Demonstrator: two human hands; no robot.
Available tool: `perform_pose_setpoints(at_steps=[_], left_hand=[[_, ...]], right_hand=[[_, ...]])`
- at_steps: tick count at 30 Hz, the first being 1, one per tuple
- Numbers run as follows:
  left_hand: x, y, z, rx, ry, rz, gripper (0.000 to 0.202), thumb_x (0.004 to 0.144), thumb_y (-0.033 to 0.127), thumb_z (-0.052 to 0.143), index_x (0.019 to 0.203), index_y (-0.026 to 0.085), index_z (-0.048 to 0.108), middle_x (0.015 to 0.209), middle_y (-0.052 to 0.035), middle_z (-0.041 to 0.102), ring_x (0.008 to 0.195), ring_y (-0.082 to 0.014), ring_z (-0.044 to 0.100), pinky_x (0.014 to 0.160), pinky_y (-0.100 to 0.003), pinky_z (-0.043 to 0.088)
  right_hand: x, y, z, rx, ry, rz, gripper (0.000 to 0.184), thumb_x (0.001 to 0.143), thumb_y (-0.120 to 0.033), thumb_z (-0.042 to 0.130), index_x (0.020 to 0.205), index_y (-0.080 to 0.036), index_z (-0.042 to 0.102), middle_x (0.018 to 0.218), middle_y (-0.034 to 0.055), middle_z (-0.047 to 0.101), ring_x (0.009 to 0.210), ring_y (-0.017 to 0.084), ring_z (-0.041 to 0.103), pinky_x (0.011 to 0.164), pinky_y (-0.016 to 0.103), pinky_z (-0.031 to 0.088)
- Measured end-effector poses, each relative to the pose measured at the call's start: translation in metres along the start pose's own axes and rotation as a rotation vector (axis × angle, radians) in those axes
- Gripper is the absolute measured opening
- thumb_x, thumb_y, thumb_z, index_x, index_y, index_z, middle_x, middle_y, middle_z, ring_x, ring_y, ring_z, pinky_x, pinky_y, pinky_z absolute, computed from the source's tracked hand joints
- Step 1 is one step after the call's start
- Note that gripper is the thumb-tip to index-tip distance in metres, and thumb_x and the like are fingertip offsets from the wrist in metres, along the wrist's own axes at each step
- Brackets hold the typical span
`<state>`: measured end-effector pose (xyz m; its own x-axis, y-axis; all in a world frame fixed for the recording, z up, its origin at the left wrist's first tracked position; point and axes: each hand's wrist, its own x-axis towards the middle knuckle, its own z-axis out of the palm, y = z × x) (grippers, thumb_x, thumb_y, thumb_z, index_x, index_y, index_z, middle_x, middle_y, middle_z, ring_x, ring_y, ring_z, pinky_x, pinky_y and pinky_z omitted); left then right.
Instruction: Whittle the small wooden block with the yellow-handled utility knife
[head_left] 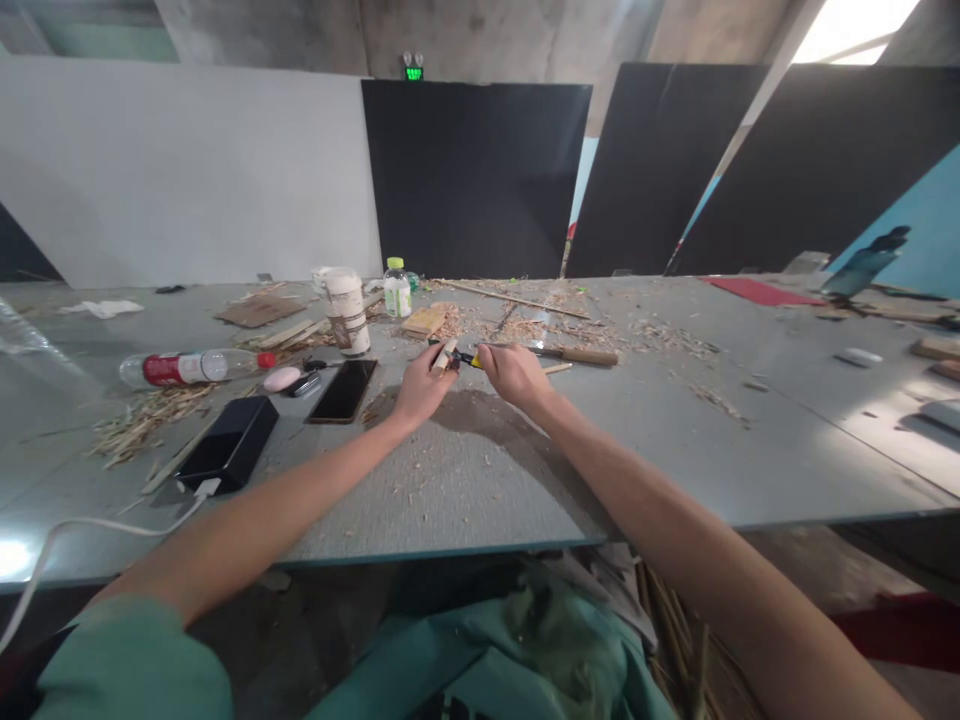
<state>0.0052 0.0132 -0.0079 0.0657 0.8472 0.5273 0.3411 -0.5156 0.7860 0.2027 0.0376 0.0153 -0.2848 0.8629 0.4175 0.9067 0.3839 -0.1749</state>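
Note:
My left hand (pixel 426 385) is closed around a small pale wooden piece (pixel 445 356), held just above the grey table (pixel 480 480). My right hand (pixel 513 372) is closed on a yellow-and-black handled knife (pixel 469 359) whose tip meets the wooden piece. Both hands sit close together over a patch of wood shavings near the table's middle. A wooden-handled tool (pixel 577 354) lies just beyond my right hand.
A black phone (pixel 344 390), a black power bank (pixel 228 441) with a white cable, a pink oval object (pixel 282 379) and a lying plastic bottle (pixel 191 367) sit to the left. Stacked paper cups (pixel 347 310), a small green-capped bottle (pixel 397 288) and wood scraps lie behind.

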Motion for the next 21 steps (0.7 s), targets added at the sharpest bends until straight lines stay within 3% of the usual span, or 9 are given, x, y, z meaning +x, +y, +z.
perform_pose_setpoints(at_steps=[4,6,9,13,17,21], left_hand=[[-0.013,0.013,0.004,0.041,-0.111,0.007,0.043,0.082,0.015,0.062,0.124,0.021,0.070,0.113,-0.0093,0.077,0.098,-0.0266,0.070,0.092,-0.041,0.054],[-0.016,0.016,0.007,0.047,-0.130,0.001,0.044,0.083,0.016,0.064,0.126,0.021,0.069,0.114,-0.0099,0.076,0.097,-0.0268,0.071,0.091,-0.041,0.055],[-0.012,0.012,0.009,0.059,-0.083,-0.004,0.043,0.083,0.017,0.066,0.125,0.021,0.069,0.118,-0.0108,0.075,0.103,-0.0279,0.070,0.096,-0.041,0.053],[-0.001,0.000,0.003,0.008,-0.021,-0.049,0.032,0.084,0.017,0.065,0.116,0.022,0.071,0.114,-0.0091,0.075,0.103,-0.0276,0.069,0.095,-0.041,0.052],[0.002,-0.001,-0.002,-0.042,-0.013,-0.062,0.025,0.086,0.018,0.064,0.111,0.021,0.071,0.114,-0.0102,0.075,0.105,-0.0282,0.069,0.096,-0.042,0.051],[0.002,0.000,0.000,-0.101,0.001,-0.036,0.027,0.084,0.019,0.066,0.110,0.021,0.072,0.121,-0.0101,0.075,0.116,-0.0289,0.067,0.103,-0.042,0.049]], right_hand=[[0.010,0.028,0.006,-0.047,-0.047,0.343,0.064,0.112,-0.042,0.022,0.098,-0.015,0.079,0.097,0.0191,0.078,0.085,0.026,0.070,0.072,0.031,0.038],[0.011,0.041,0.006,-0.042,-0.045,0.392,0.064,0.112,-0.040,0.023,0.101,-0.014,0.080,0.100,0.0205,0.078,0.087,0.027,0.070,0.073,0.032,0.039],[0.010,0.047,0.006,-0.015,-0.012,0.324,0.061,0.112,-0.038,0.023,0.105,-0.014,0.079,0.101,0.0180,0.079,0.089,0.025,0.069,0.074,0.030,0.039],[0.008,0.028,0.009,-0.008,-0.011,0.149,0.065,0.114,-0.042,0.021,0.098,-0.015,0.078,0.092,0.0130,0.078,0.082,0.022,0.066,0.070,0.028,0.036],[0.004,0.007,0.013,0.043,0.042,0.087,0.066,0.114,-0.045,0.024,0.087,-0.016,0.076,0.089,0.0120,0.078,0.079,0.021,0.066,0.067,0.028,0.033],[0.000,0.000,0.012,0.115,0.067,0.072,0.063,0.115,-0.045,0.028,0.085,-0.017,0.076,0.088,0.0119,0.078,0.079,0.021,0.068,0.066,0.028,0.032]])
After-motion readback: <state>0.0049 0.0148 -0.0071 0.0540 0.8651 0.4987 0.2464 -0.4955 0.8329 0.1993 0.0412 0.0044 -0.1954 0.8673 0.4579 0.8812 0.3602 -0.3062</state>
